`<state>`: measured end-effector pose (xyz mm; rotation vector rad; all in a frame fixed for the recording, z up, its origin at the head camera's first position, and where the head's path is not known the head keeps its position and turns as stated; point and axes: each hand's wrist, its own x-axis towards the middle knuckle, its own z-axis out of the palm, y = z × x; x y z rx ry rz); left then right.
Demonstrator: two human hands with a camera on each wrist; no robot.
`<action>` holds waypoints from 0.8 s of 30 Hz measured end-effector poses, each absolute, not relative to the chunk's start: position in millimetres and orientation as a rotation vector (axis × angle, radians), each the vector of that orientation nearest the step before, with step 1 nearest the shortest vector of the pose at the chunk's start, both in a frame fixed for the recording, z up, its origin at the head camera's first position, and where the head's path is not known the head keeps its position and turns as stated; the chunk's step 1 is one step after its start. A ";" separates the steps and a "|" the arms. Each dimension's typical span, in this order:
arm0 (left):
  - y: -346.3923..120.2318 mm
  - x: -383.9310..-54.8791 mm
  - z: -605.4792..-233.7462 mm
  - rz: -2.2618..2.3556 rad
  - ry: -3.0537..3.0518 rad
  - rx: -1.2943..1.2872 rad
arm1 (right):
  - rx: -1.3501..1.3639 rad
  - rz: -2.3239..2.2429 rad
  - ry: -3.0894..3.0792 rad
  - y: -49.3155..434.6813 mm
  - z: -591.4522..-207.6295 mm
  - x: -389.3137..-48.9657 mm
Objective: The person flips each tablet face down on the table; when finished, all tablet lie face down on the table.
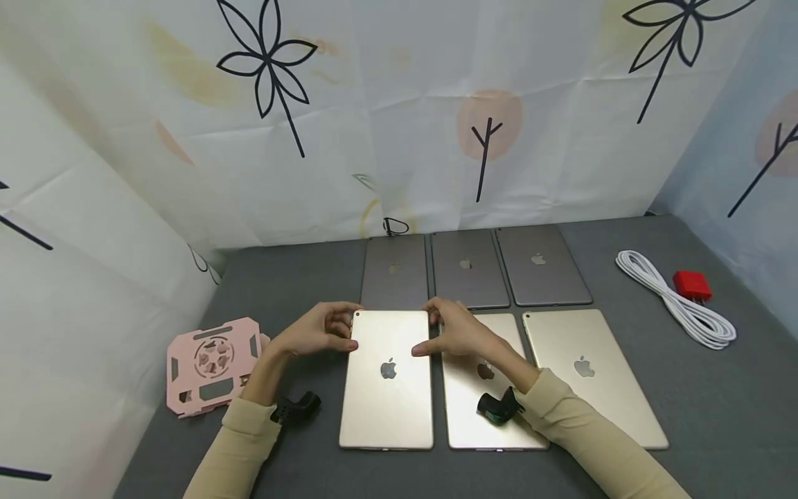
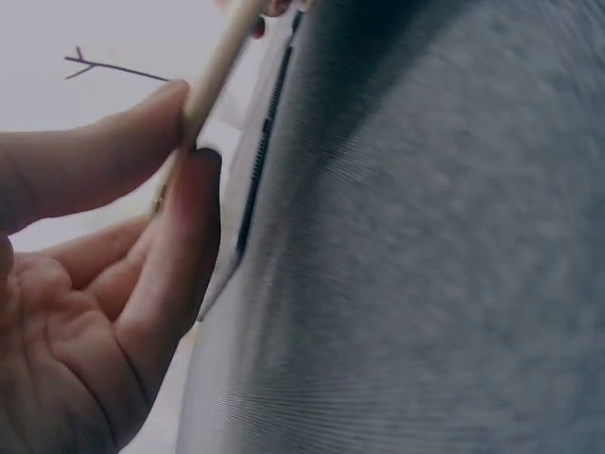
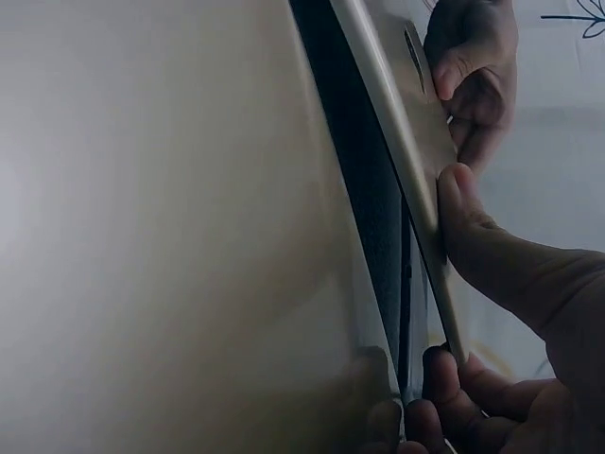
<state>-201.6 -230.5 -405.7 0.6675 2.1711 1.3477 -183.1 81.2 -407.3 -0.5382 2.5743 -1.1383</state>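
Note:
A gold tablet with its logo side up is held between both hands at the left end of the front row. My left hand pinches its upper left edge, thumb on the back and fingers beneath. At the upper right edge my right hand grips it the same way. In the left wrist view the tablet shows edge-on, raised off the grey cloth at that end. Two more gold tablets lie to its right; my right forearm crosses the middle tablet, while the right tablet is uncovered.
Three dark grey tablets, left, middle and right, lie in a row behind. A pink slotted metal plate sits at the left. Right of the tablets are a coiled white cable and a red plug adapter.

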 end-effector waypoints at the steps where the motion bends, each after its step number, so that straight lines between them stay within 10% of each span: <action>1: -229.8 -201.6 -407.0 1.329 2.204 0.659 | -0.542 -1.153 2.570 81.0 -407.5 -183.7; 24: -216.6 -197.5 -413.6 1.061 2.530 0.644 | -0.524 -0.933 2.680 78.4 -408.7 -181.5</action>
